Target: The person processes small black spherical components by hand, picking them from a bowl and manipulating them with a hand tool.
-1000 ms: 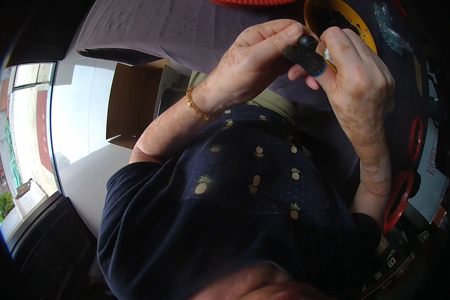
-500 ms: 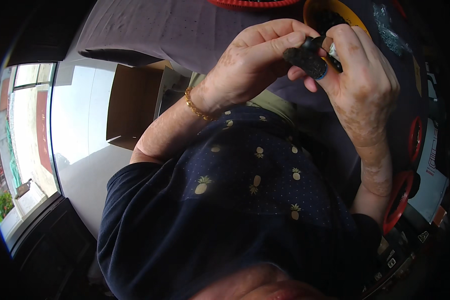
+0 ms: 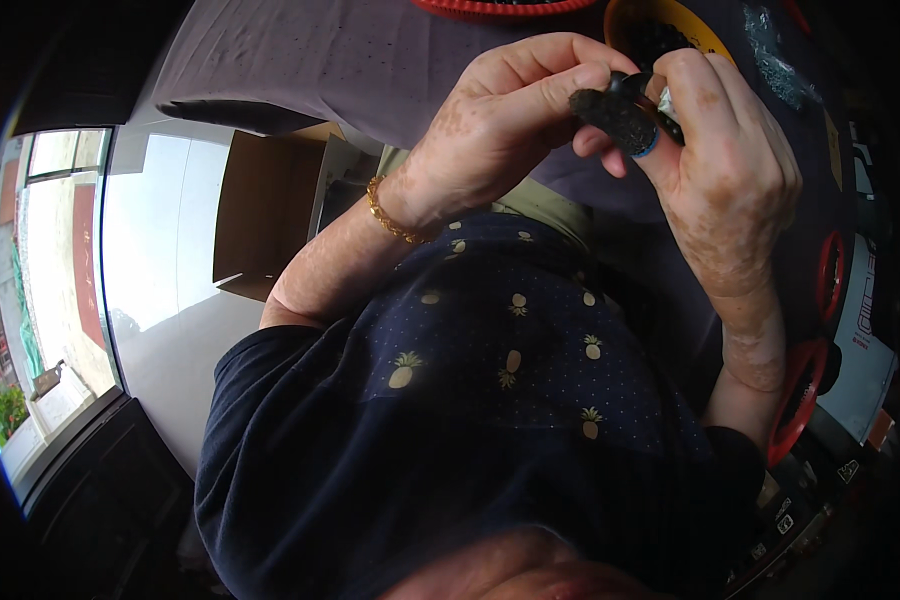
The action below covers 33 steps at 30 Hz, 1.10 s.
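Note:
My left hand (image 3: 520, 110), with a gold bracelet (image 3: 388, 212) at its wrist, pinches a small shiny black piece (image 3: 625, 86) between thumb and forefinger. The piece's kind does not show. Opposite it, my right hand (image 3: 732, 175) closes on the same piece from the other side, its fingertips partly hidden. Over the right thumb sits a dark, worn thumb cover (image 3: 613, 118) with a blue rim. Something whitish (image 3: 666, 102) shows at the right forefinger, perhaps a wrap. Both hands are raised over the table's near edge.
Beyond the hands stands a yellow bowl (image 3: 712, 38) with small black pieces in it. A red basket (image 3: 490, 8) lies at the far edge, beside a clear plastic bag (image 3: 775, 60). Purple-grey cloth (image 3: 300, 50) covers the table. An open cardboard box (image 3: 270, 210) sits low at left; red-rimmed containers (image 3: 798, 405) are at right.
The thumb cover has tilted slightly and shifted a little to the right. Both hands keep their hold on the black piece, almost in the same place.

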Available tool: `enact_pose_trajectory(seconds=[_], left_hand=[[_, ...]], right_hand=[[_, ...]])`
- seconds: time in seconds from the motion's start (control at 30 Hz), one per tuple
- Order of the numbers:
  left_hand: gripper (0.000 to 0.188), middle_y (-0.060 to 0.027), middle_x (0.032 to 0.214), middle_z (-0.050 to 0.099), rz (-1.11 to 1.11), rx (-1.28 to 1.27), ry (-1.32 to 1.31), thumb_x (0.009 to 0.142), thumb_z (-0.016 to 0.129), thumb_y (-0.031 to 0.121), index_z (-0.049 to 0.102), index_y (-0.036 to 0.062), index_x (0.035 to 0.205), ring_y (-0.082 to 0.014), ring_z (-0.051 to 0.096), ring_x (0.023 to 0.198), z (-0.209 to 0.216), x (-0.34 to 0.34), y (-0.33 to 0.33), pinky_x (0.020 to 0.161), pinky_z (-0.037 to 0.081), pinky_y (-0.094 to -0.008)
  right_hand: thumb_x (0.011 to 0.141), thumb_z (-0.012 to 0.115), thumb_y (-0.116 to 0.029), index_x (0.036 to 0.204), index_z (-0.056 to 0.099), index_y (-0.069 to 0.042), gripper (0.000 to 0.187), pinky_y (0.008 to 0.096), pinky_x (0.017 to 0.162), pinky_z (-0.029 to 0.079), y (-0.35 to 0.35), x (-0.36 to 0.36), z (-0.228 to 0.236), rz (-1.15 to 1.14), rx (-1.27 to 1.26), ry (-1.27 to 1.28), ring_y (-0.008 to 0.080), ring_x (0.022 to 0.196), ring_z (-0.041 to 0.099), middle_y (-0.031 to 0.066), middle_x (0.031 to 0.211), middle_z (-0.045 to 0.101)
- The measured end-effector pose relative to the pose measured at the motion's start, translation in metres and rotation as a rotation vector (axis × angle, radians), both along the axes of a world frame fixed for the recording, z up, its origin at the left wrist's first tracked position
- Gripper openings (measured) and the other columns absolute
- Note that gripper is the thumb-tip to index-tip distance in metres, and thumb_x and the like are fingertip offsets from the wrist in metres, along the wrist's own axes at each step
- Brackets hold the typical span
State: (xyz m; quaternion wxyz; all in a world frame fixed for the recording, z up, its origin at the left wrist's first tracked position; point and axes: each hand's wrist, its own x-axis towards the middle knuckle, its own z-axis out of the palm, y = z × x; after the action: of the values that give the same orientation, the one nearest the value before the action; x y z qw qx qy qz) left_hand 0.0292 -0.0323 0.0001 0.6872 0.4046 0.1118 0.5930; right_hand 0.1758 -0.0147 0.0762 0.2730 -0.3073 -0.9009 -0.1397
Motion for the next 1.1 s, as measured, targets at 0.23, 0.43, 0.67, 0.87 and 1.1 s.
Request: enact_pose_trajectory(seconds=[0.23,0.43,0.67,0.87,1.1], left_hand=[[0.03,-0.0051,0.086,0.056,-0.002,0.035,-0.013,0.094,0.047,0.02,0.052,-0.0011,0.114,-0.0096,0.047,0.064,-0.0013,-0.0002,0.0015,0.064,0.049,-0.0305],[0.03,-0.0048,0.085,0.056,0.011,0.035,-0.008,0.094,0.046,0.02,0.052,-0.0012,0.114,-0.0099,0.046,0.064,-0.0023,0.0005,0.0003,0.065,0.05,-0.0313],[0.027,-0.0081,0.088,0.058,0.006,0.032,-0.077,0.093,0.049,0.019,0.054,-0.0047,0.107,-0.0109,0.052,0.067,-0.0032,0.0001,0.0013,0.068,0.053,-0.0301],[0.026,-0.009,0.086,0.06,0.087,0.066,0.001,0.093,0.049,0.017,0.055,-0.0043,0.107,-0.0123,0.056,0.07,0.0017,0.0011,0.0015,0.066,0.05,-0.0251],[0.024,-0.0093,0.085,0.06,0.119,0.054,-0.058,0.093,0.049,0.015,0.055,-0.0036,0.107,-0.012,0.057,0.07,0.0018,0.003,0.0004,0.066,0.049,-0.0243]], right_hand=[[0.071,0.071,-0.025,0.081,0.053,-0.007,0.028,0.0299,0.052,0.045,0.0011,0.001,0.0018,0.014,0.017,-0.015,0.0183,0.059,0.056,0.0018,0.068,0.051],[0.069,0.072,-0.023,0.079,0.052,-0.007,0.027,0.0298,0.052,0.045,-0.0005,0.0013,0.0003,0.0,0.01,-0.018,0.0184,0.059,0.056,0.0022,0.068,0.052],[0.069,0.072,-0.021,0.08,0.053,-0.007,0.026,0.03,0.052,0.045,-0.0004,0.0006,-0.0011,0.004,0.008,-0.032,0.0186,0.059,0.056,0.0025,0.066,0.049],[0.07,0.071,-0.023,0.083,0.053,-0.007,0.027,0.0307,0.052,0.045,-0.0013,0.002,-0.0014,-0.007,0.011,0.006,0.0184,0.06,0.056,0.0015,0.067,0.05],[0.071,0.071,-0.026,0.084,0.053,-0.009,0.028,0.0312,0.053,0.045,0.0006,0.0031,-0.0024,-0.022,0.021,0.025,0.0193,0.061,0.057,0.0003,0.07,0.052]])
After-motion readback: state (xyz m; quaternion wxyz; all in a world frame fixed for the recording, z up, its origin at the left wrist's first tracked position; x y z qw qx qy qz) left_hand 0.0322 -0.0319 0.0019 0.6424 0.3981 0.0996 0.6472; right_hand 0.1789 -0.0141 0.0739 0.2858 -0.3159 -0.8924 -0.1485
